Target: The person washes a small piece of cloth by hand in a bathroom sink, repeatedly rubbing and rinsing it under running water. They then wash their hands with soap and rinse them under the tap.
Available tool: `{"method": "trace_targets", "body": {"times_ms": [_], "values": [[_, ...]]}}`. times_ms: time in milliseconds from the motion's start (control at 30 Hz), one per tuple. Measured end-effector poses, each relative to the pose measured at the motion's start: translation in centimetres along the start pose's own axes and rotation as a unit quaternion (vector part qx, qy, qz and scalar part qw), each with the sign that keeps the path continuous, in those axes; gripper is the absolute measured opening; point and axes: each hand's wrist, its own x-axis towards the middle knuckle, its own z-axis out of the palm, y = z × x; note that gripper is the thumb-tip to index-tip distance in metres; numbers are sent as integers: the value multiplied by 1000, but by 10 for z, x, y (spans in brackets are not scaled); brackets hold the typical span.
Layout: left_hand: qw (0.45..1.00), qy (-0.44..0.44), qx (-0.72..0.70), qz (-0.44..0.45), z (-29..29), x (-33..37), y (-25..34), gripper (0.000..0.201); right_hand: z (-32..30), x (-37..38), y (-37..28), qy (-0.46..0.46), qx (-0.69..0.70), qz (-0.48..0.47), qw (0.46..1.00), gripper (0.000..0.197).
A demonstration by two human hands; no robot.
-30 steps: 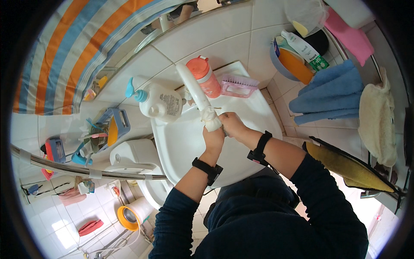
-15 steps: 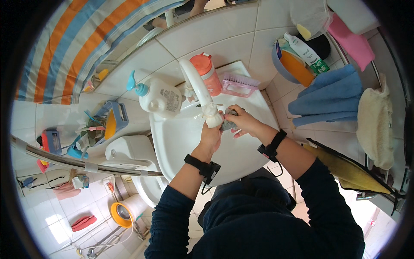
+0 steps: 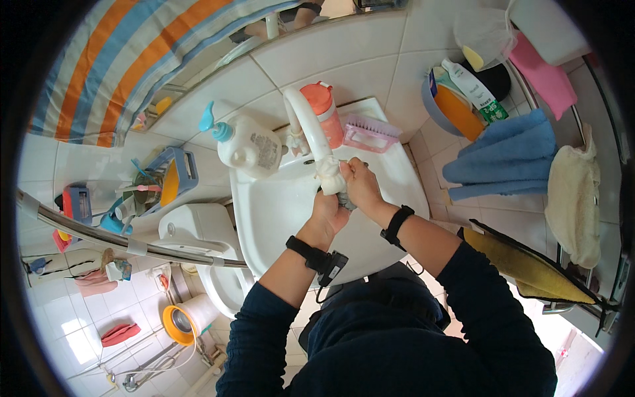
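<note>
Both of my hands are close together over the white sink (image 3: pixel 268 221), just below the end of the white faucet (image 3: pixel 309 122). Between them is a small crumpled grey cloth (image 3: pixel 344 201), mostly covered by the fingers. My left hand (image 3: pixel 327 213) is closed round its lower left side, with part of the hand behind the faucet's tip. My right hand (image 3: pixel 362 188) grips it from the right, knuckles up and fingers curled in beside the faucet's end. Whether water is running cannot be made out.
Along the sink's back edge stand a white pump bottle (image 3: pixel 251 147), a coral lidded bottle (image 3: pixel 321 109) and a pink brush (image 3: pixel 372 133). Blue (image 3: pixel 506 159) and cream (image 3: pixel 574 205) towels hang at right. A toilet (image 3: pixel 198 228) and a curved metal rail (image 3: pixel 86 228) are at left.
My right hand has turned and moved left, closing over the grey cloth with its fingers curled. My left hand has shifted slightly down and stays on the cloth.
</note>
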Motion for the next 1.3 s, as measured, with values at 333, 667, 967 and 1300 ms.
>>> {"method": "trace_targets", "body": {"times_ms": [333,667,967,1300], "values": [[997,-74,20,30,-7,-1,6,29,12,1,15,8,58,25,998,27],[990,39,137,-3,-2,-14,19,24,-4,4,27,-170,262,221,924,35],[985,-28,163,41,8,-7,3,14,-3,1,32,7,389,100,916,16],[968,20,211,138,-1,-15,32,35,-20,-10,12,-205,473,258,817,27]]}}
